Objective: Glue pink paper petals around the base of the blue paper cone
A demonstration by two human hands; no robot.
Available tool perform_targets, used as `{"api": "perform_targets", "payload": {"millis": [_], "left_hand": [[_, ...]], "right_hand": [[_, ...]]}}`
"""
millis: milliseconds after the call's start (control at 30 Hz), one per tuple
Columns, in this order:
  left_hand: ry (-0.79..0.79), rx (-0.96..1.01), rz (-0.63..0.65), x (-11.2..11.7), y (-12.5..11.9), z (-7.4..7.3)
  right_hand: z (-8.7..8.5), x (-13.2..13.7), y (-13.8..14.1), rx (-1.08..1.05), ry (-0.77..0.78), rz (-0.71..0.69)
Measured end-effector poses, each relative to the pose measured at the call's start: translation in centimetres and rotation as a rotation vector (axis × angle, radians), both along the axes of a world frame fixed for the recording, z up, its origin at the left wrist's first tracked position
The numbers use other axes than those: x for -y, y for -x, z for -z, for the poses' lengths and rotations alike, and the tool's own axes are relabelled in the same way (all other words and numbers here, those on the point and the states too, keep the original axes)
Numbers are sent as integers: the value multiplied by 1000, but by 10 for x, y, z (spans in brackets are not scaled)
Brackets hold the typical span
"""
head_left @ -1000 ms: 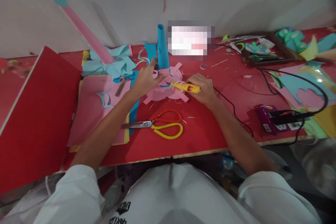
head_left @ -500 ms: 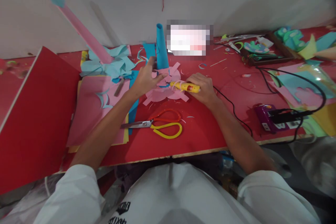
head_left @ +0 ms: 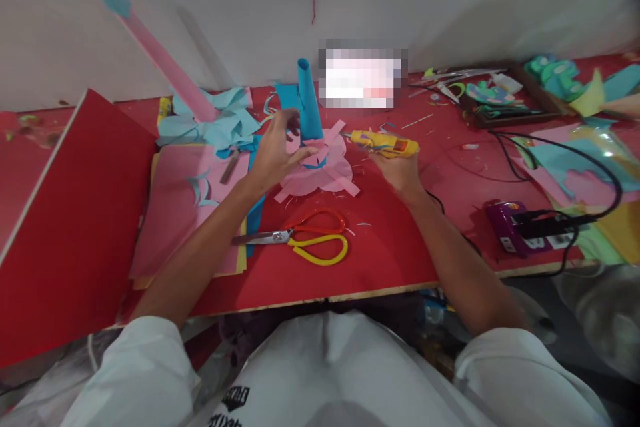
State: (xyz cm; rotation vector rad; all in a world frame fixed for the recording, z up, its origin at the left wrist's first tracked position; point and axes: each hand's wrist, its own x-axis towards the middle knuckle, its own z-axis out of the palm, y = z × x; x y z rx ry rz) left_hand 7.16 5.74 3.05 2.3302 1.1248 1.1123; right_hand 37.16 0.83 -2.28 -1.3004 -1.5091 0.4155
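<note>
In the head view, my right hand (head_left: 399, 172) is closed around a yellow hot glue gun (head_left: 384, 143), its nozzle pointing left. A blue paper tube (head_left: 310, 110) stands upright on a scalloped pink paper base (head_left: 320, 181) with strips sticking out. Beside the tube is my left hand (head_left: 274, 152), thumb and fingers spread apart. Its thumb reaches over the pink base near the tube's foot; whether the curled fingers touch the tube I cannot tell. Nearer to me lie scissors (head_left: 320, 250) with one red and one yellow handle.
Paper sheets (head_left: 170, 207) lie left, beside an upright red board (head_left: 75, 233). A pink paper tube (head_left: 165, 70) leans among pale blue paper (head_left: 235, 123). A purple box (head_left: 510, 227) with black cables sits right, and a dark tray (head_left: 540, 107) behind. Another person's arm (head_left: 625, 105) shows far right.
My right hand has drawn the glue gun away from the pink base, to the right and slightly up. My left hand stays beside the tube.
</note>
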Motion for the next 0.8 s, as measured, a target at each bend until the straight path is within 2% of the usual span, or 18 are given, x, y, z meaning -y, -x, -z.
{"api": "perform_targets", "payload": {"millis": [67, 167, 267, 433, 633, 800], "left_hand": [[-67, 21, -43, 6, 7, -2], [-113, -44, -79, 13, 14, -5], [-116, -103, -55, 15, 12, -6], [-149, -60, 18, 16, 2, -5], [-199, -80, 47, 19, 1, -3], [-263, -98, 81, 20, 2, -3]], "right_hand": [[2, -2, 2, -114, 30, 5], [0, -5, 6, -154, 39, 15], [-5, -5, 8, -78, 1, 6], [-10, -8, 12, 81, -24, -19], [-8, -10, 13, 97, 10, -57], [-14, -12, 19, 103, 22, -94]]}}
